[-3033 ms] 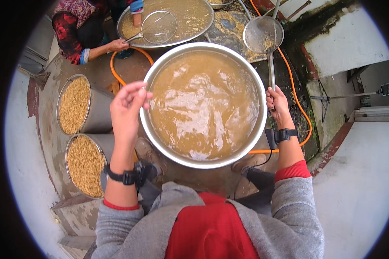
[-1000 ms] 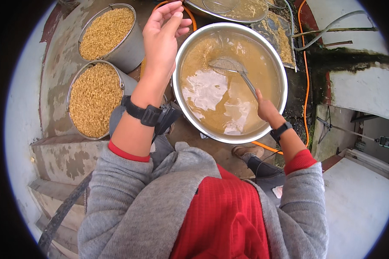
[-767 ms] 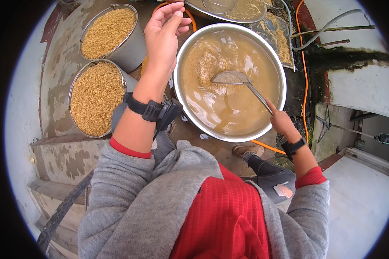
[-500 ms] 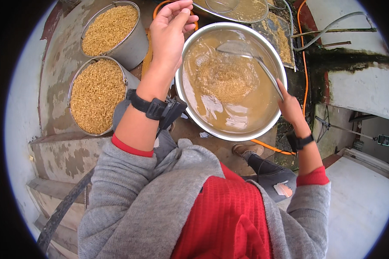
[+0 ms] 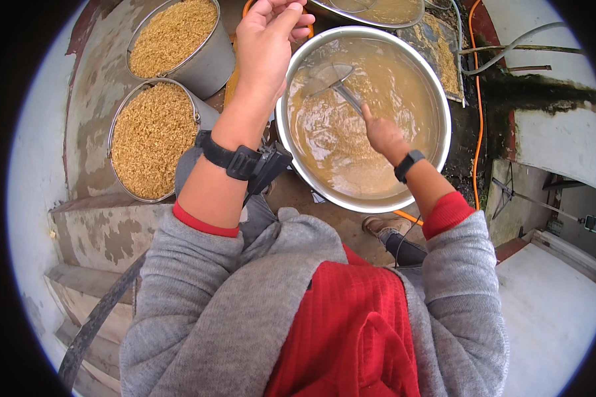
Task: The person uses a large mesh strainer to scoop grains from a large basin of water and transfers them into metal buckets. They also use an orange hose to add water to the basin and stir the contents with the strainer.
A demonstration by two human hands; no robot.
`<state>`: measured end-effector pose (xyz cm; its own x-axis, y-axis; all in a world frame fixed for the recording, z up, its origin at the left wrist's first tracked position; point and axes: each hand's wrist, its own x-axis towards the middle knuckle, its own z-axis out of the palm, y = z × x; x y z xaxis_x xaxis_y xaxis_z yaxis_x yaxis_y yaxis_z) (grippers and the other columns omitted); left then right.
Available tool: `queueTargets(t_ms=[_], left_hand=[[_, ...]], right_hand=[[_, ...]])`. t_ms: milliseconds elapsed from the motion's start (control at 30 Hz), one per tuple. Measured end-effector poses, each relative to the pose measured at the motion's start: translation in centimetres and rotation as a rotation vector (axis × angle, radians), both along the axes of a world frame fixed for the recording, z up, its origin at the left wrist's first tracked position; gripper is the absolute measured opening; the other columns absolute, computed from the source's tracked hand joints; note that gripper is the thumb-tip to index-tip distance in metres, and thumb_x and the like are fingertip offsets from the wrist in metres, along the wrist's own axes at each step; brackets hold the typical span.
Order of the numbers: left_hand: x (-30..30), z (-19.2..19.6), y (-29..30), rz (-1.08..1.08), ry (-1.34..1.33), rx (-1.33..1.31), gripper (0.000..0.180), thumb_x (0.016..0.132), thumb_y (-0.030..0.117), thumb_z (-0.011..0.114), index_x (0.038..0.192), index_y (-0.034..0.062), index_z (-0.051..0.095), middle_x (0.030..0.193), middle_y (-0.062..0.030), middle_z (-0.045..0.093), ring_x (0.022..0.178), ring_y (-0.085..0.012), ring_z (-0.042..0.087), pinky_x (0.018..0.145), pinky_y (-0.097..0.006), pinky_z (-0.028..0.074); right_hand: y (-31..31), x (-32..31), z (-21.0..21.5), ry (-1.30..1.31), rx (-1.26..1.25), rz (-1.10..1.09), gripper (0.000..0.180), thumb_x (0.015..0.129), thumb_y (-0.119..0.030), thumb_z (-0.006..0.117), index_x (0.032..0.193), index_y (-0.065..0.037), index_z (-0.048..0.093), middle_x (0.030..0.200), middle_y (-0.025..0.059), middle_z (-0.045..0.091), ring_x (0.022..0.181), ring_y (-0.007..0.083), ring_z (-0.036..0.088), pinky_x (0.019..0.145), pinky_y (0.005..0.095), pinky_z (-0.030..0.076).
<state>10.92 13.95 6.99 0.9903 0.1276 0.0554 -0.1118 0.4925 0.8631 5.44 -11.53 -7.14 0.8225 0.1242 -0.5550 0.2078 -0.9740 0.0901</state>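
My right hand is closed round the handle of a mesh skimmer, reaching over a wide metal basin. The skimmer's round head lies in the left far part of the cloudy brown water, partly under the surface. Pale golden grain shows dimly through the water near the basin's front. Up at the top edge, left of the basin, my left hand is raised with fingers loosely curled and nothing visible in them; its fingertips are partly cut off.
Two metal buckets heaped with golden grain stand at the left. Beyond the basin is another wide pan of cloudy water. Grain-strewn board, grey hose and orange hose lie at the right; concrete steps at lower left.
My right hand has swung left and inward over the basin, taking the skimmer head leftward. The swirling grain mound in the middle has spread out. My left hand has shifted only slightly.
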Motion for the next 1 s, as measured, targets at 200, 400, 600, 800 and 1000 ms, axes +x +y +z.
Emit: queueTargets(t_ms=[200,400,600,800,1000], left_hand=[[0.0,-0.6,0.1,0.007,-0.019,0.016,0.021,0.092,0.011,0.053,0.111,0.0044,0.056,0.102,-0.0026,0.059,0.079,-0.0086,0.058,0.067,-0.02,0.047],[0.3,-0.9,0.3,0.001,-0.037,0.018,0.021,0.091,0.011,0.054,0.111,0.0045,0.057,0.102,-0.0027,0.06,0.078,-0.0088,0.059,0.067,-0.02,0.047],[0.2,-0.8,0.0,-0.005,-0.023,0.038,0.021,0.091,0.011,0.053,0.111,0.0044,0.057,0.101,-0.0022,0.06,0.078,-0.0087,0.058,0.067,-0.02,0.047],[0.2,-0.7,-0.4,-0.026,-0.02,0.044,0.02,0.092,0.01,0.053,0.111,0.0046,0.057,0.1,-0.0021,0.06,0.078,-0.0087,0.059,0.067,-0.02,0.047],[0.0,-0.5,-0.7,-0.011,0.017,0.097,0.021,0.092,0.011,0.052,0.111,0.0051,0.056,0.1,-0.0019,0.06,0.078,-0.0078,0.059,0.067,-0.019,0.047]], right_hand=[[-3.3,-6.6,1.4,0.022,0.04,0.047,0.059,0.088,-0.006,0.038,0.143,-0.012,0.019,0.079,0.0193,0.065,0.07,0.0341,0.065,0.061,0.0438,0.052],[-8.1,-11.0,5.5,0.025,-0.073,0.078,0.068,0.083,-0.002,0.042,0.145,-0.015,0.016,0.078,0.0161,0.066,0.068,0.0324,0.066,0.06,0.0421,0.052],[-12.4,-13.5,9.5,0.002,0.014,-0.099,0.073,0.08,0.002,0.049,0.143,-0.021,0.022,0.08,0.0226,0.063,0.072,0.0375,0.063,0.065,0.0461,0.051],[-16.2,-15.1,8.4,-0.313,0.391,-0.434,0.069,0.081,-0.006,0.058,0.14,-0.017,0.026,0.093,0.0268,0.062,0.086,0.0433,0.06,0.073,0.0477,0.049],[-20.0,-11.1,2.4,-0.352,-0.092,-0.515,0.067,0.088,-0.016,0.05,0.145,-0.016,0.014,0.094,0.0235,0.063,0.083,0.0377,0.063,0.071,0.0463,0.05]])
